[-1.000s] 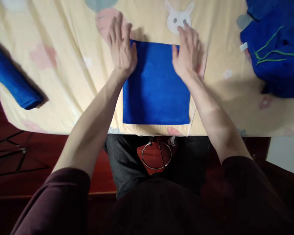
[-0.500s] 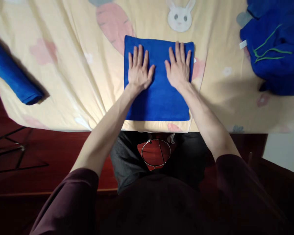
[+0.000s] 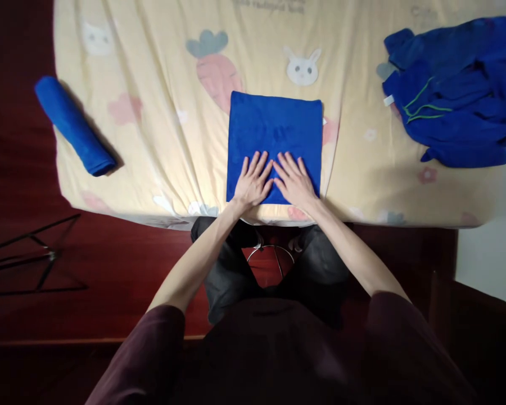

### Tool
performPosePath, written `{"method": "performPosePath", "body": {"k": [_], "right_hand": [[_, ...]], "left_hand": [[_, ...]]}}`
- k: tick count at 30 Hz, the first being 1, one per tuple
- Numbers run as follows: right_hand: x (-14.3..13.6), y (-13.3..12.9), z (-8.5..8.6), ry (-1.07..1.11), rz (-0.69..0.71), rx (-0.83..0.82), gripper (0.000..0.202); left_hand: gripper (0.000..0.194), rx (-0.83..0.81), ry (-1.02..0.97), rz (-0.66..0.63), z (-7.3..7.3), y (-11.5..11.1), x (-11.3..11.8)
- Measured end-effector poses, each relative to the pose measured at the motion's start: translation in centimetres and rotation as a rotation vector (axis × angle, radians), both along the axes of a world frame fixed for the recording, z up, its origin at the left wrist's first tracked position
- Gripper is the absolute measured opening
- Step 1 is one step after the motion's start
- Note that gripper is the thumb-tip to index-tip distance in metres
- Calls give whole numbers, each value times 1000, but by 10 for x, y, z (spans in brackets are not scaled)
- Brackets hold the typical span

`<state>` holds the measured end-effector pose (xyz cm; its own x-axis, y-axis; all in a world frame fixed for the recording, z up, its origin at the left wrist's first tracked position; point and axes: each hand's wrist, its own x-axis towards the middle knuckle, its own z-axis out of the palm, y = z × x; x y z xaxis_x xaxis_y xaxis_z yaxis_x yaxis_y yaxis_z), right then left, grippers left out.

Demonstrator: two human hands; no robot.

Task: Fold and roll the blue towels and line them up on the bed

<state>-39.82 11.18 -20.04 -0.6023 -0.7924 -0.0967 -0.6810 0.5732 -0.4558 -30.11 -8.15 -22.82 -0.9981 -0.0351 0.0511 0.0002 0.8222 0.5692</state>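
A blue cloth (image 3: 276, 126), folded into a neat square, lies flat near the front edge of the covered surface. My left hand (image 3: 253, 181) rests palm down on its lower left part, fingers spread. Beside it my right hand (image 3: 294, 181) lies flat on the lower right part, its fingers also apart. The two thumbs nearly meet at the middle. A small white tag pokes out at the cloth's right edge. Neither hand grips anything.
A rolled blue cloth (image 3: 75, 126) lies at the left edge. On the right is a loose heap of blue fabric (image 3: 459, 93) with green cords and a white tag. A cream sheet (image 3: 160, 129) with carrots and rabbits covers the surface. A black metal stand (image 3: 37, 256) is at lower left.
Both hands have slid toward me from the cloth's upper part to its lower part and come closer together. The camera view has shifted, showing more of the surface.
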Motion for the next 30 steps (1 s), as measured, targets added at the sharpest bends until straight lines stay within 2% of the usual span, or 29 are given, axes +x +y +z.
{"method": "performPosePath", "body": {"k": [2,5,7,12,16,18,21,25,30], "right_hand": [[26,7,0,-18,87,-2,68],[48,33,0,-3,89,-8,67],[54,54,-2,14,17,-8,66],[66,100,-14,71,-277,-34,68],[83,123,-24,78,-430,-131,67],[88,129,-27,56,-560,-213,66],[88,129,-30,48,-752,-293,59],[69,115,-31,44,-795,-232,39],[46,108,-31,-140,-859,-182,36]], "left_hand": [[71,-9,-5,-117,2,8,16],[67,-28,-30,-187,5,7,50],[66,-56,-52,-113,6,0,75],[73,-68,-87,236,2,-12,128],[69,3,-68,320,2,-11,151],[65,83,-22,385,4,-11,155],[56,260,4,569,4,-15,147],[41,386,-75,755,-5,-23,122],[33,358,-66,834,-22,-26,106]]}}
